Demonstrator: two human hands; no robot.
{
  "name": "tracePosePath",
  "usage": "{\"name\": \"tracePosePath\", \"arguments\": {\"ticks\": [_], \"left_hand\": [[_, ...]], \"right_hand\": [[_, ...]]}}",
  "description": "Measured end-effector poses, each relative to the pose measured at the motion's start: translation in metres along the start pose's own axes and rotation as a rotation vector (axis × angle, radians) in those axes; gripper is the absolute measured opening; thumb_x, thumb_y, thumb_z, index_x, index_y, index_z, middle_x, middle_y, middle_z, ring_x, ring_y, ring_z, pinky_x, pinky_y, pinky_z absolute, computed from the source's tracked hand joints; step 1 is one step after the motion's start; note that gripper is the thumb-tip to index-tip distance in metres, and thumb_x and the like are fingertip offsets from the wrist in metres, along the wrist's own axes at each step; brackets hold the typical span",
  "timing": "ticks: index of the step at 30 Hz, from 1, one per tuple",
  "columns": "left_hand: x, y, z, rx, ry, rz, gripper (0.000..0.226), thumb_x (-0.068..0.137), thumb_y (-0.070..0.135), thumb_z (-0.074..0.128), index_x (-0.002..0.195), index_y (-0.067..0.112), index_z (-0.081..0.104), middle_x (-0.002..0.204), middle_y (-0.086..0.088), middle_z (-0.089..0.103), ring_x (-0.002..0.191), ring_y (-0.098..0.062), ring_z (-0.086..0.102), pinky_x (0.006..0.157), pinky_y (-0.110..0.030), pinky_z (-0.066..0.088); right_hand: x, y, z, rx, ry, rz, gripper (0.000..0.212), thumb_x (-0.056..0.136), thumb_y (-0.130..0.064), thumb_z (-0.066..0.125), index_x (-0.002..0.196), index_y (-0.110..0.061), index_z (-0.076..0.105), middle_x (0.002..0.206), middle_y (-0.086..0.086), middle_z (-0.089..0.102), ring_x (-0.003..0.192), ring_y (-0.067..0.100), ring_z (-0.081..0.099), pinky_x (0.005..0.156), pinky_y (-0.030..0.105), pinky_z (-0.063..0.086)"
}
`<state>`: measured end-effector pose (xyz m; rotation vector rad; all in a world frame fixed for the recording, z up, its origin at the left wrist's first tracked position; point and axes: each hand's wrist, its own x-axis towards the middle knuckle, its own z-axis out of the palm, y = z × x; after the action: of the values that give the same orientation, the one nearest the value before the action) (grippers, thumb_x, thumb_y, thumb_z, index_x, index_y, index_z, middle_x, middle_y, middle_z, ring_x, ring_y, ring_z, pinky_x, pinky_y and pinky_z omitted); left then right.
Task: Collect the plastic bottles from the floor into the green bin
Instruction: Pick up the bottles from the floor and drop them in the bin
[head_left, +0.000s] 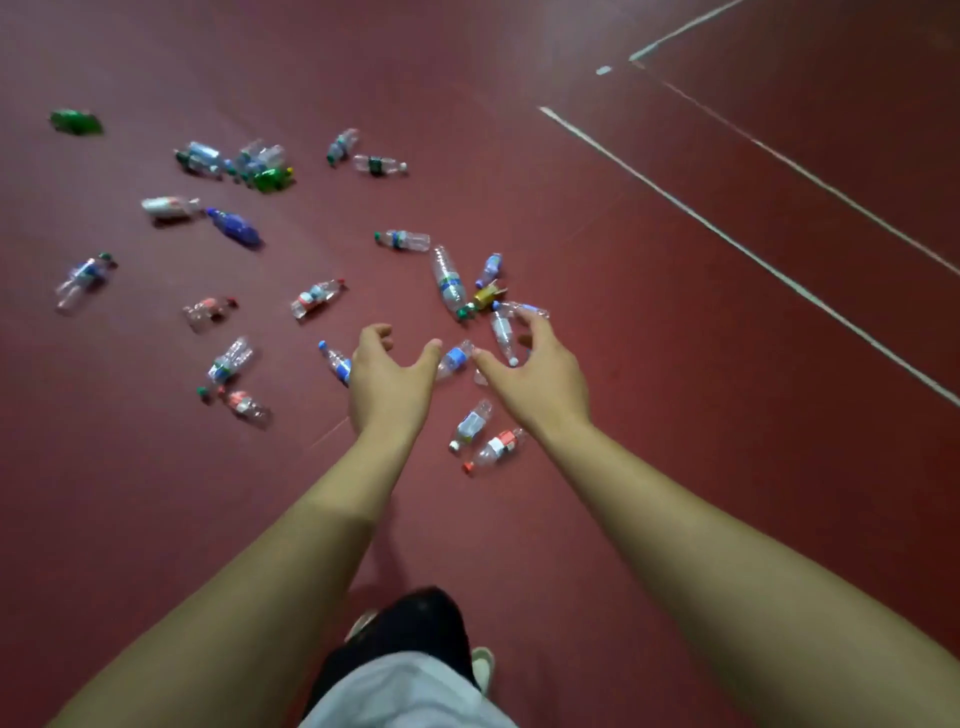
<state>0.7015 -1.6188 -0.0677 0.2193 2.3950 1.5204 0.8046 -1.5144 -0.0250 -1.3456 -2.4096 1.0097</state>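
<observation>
Both arms out fwd, L hand (387, 376) & R hand (537, 371) palm-down, loosely curled, empty, over bottles (450, 283).

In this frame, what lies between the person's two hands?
In the head view, a clear bottle with a blue label lies on the floor in the gap between the left hand and the right hand; neither hand holds it.

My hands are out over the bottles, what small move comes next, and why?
Probably lower the right hand onto the blue-labelled bottle lying between it and the left hand: both hands hold nothing, and no bottle is picked up yet.
</observation>
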Motion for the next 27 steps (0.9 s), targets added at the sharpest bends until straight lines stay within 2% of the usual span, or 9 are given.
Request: {"name": "tracePosePath", "arguments": {"ticks": [6, 9, 11, 16, 19, 24, 27], "left_hand": [[0.046, 0.019, 0.064, -0.004, 0.273, -0.131, 0.054, 0.08, 0.046, 0.069, 0.122, 0.019, 0.051, 0.123, 0.001, 0.057, 0.11, -0.019, 0.055, 0.089, -0.033, 0.045], [0.078, 0.022, 0.101, -0.008, 0.332, -0.189, 0.054, 0.079, 0.046, 0.07, 0.122, 0.017, 0.051, 0.122, 0.0, 0.058, 0.11, -0.02, 0.056, 0.088, -0.032, 0.044], [0.091, 0.027, 0.122, -0.041, 0.392, -0.252, 0.053, 0.079, 0.045, 0.07, 0.12, 0.017, 0.052, 0.121, -0.001, 0.058, 0.109, -0.021, 0.057, 0.086, -0.03, 0.043], [0.087, 0.036, 0.148, -0.031, 0.564, -0.412, 0.052, 0.079, 0.042, 0.072, 0.12, 0.017, 0.054, 0.118, -0.004, 0.06, 0.108, -0.023, 0.057, 0.082, -0.028, 0.038], [0.083, 0.026, 0.163, -0.034, 0.711, -0.513, 0.054, 0.077, 0.043, 0.072, 0.12, 0.016, 0.054, 0.119, -0.004, 0.061, 0.108, -0.024, 0.057, 0.08, -0.027, 0.037], [0.077, 0.001, 0.22, -0.051, 0.961, -0.702, 0.06, 0.076, 0.046, 0.072, 0.123, 0.016, 0.052, 0.121, -0.006, 0.059, 0.112, -0.026, 0.055, 0.087, -0.032, 0.042], [0.077, -0.019, 0.273, -0.113, 1.071, -0.819, 0.059, 0.076, 0.046, 0.073, 0.122, 0.016, 0.052, 0.123, -0.004, 0.058, 0.113, -0.024, 0.055, 0.089, -0.031, 0.041]], "right_hand": [[0.118, 0.006, -0.008, -0.065, -0.223, -0.241, 0.066, 0.078, -0.052, 0.071, 0.137, -0.038, 0.046, 0.127, -0.009, 0.063, 0.115, 0.014, 0.059, 0.093, 0.033, 0.047], [0.177, 0.005, -0.008, -0.011, -0.283, -0.269, 0.062, 0.078, -0.049, 0.073, 0.135, -0.038, 0.05, 0.123, -0.007, 0.064, 0.113, 0.011, 0.06, 0.094, 0.029, 0.046], [0.209, 0.009, -0.008, -0.006, -0.353, -0.306, 0.063, 0.079, -0.046, 0.074, 0.136, -0.035, 0.05, 0.125, -0.005, 0.064, 0.113, 0.011, 0.06, 0.098, 0.033, 0.048], [0.256, 0.013, 0.001, -0.099, -0.532, -0.414, 0.066, 0.079, -0.047, 0.073, 0.138, -0.034, 0.048, 0.13, 0.0, 0.063, 0.117, 0.017, 0.06, 0.1, 0.041, 0.048], [0.278, 0.012, 0.019, -0.156, -0.659, -0.54, 0.066, 0.079, -0.048, 0.073, 0.138, -0.035, 0.047, 0.13, -0.001, 0.063, 0.115, 0.017, 0.061, 0.097, 0.04, 0.05], [0.316, 0.034, 0.053, -0.2, -0.895, -0.763, 0.066, 0.08, -0.047, 0.073, 0.14, -0.032, 0.047, 0.133, 0.0, 0.061, 0.113, 0.018, 0.061, 0.095, 0.04, 0.051], [0.338, 0.066, 0.08, -0.252, -1.016, -0.858, 0.066, 0.081, -0.044, 0.073, 0.14, -0.03, 0.048, 0.133, -0.002, 0.061, 0.116, 0.02, 0.061, 0.096, 0.039, 0.05]]}}
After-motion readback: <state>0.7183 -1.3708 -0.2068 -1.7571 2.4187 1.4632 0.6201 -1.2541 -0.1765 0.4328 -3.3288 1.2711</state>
